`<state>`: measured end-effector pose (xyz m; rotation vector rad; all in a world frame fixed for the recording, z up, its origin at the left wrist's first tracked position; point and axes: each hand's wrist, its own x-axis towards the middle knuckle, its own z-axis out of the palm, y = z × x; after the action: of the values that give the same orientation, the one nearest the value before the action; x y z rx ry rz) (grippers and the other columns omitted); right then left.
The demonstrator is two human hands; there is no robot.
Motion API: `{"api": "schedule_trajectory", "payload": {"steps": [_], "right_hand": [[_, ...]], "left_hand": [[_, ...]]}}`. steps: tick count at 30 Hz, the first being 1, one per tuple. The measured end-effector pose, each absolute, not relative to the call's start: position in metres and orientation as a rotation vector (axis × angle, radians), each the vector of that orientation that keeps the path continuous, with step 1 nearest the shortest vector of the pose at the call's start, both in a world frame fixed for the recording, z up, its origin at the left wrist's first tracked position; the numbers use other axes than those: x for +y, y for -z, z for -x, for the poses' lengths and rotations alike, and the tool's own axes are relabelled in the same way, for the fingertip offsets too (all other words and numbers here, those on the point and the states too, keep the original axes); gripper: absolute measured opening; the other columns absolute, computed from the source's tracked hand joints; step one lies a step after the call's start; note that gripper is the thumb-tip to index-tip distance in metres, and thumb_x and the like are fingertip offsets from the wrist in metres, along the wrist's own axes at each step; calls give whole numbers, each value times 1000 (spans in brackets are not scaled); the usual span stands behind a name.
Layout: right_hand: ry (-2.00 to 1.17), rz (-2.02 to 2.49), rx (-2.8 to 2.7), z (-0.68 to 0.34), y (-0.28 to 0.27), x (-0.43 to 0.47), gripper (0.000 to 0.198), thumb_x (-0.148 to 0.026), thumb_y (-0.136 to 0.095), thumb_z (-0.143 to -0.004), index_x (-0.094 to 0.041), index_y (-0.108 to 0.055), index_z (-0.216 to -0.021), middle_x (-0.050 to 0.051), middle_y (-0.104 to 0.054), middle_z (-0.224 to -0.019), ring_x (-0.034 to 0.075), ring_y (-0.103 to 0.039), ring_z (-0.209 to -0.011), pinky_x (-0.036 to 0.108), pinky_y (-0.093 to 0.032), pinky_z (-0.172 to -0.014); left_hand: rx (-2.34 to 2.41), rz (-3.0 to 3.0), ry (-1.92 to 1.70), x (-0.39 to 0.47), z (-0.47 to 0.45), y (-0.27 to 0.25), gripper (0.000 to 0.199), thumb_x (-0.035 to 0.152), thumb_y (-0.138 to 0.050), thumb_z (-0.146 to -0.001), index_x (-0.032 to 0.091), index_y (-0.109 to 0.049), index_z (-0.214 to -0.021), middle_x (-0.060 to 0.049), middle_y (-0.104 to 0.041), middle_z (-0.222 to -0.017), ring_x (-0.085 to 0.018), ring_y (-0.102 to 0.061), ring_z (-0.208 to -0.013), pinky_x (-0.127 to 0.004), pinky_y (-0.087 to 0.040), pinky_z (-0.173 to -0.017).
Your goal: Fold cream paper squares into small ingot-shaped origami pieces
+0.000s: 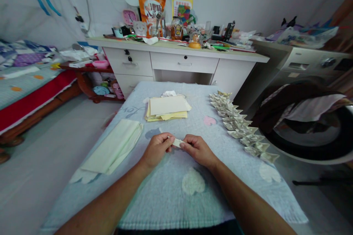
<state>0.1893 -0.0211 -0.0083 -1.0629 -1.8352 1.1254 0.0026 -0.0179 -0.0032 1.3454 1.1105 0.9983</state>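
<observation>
A small folded piece of pale paper is stretched between my two hands, just above the cloth-covered table. My left hand pinches its left end between thumb and fingers. On the other end, my right hand grips with the thumb on top. Beyond the hands lies a stack of cream and yellow paper sheets. Left of my left hand rests a large folded pale green paper or cloth. Rows of folded paper boats stand along the table's right side.
A blue patterned cloth covers the table. Behind it stands a white desk crowded with jars, a snack bag and other items. A washing machine with its door open is at right, a bed at left.
</observation>
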Motion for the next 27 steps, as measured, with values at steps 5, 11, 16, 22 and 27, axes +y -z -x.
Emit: {"api": "schedule_trajectory", "payload": {"steps": [5,11,16,22,27], "right_hand": [[-1146,1081,-1813,-190,8,-21,40,-49,-54,-87,-17,-52,-62,-4,-42,-58,9,-38,-55,21,-29,-53],[-1128,1024,-1897,-192,4,-22,37,-45,-48,-91,-16,-60,-72,-2,-51,-67,11,-47,-64,23,-35,-62],[-1140,1063,-1843,-192,7,-21,37,-45,-51,-89,-16,-59,-68,-3,-49,-62,10,-43,-60,22,-33,-59],[-1209,1093,-1752,-193,9,-19,38,-48,-57,-84,-15,-56,-64,-4,-45,-58,8,-38,-55,22,-29,-54],[-1255,1120,-1688,-194,10,-19,39,-46,-58,-81,-16,-52,-58,-5,-39,-52,7,-31,-50,22,-23,-49]], "left_hand": [[1109,-1305,-1021,-17,-4,1,31,43,-58,-78,15,-59,-64,3,-51,-51,-9,-41,-47,-22,-32,-50],[1135,-1333,-1056,-16,-1,1,35,44,-55,-81,14,-61,-64,2,-50,-49,-10,-41,-48,-22,-32,-52],[1140,-1350,-1045,-16,0,3,37,45,-53,-83,14,-61,-65,3,-49,-49,-10,-41,-49,-22,-32,-53],[1162,-1387,-1040,-15,1,5,33,41,-51,-85,14,-60,-69,4,-46,-51,-9,-42,-50,-22,-32,-53],[1166,-1594,-1136,-15,1,10,28,26,-59,-79,18,-63,-105,-3,-62,-86,-15,-58,-76,-24,-45,-65]]}}
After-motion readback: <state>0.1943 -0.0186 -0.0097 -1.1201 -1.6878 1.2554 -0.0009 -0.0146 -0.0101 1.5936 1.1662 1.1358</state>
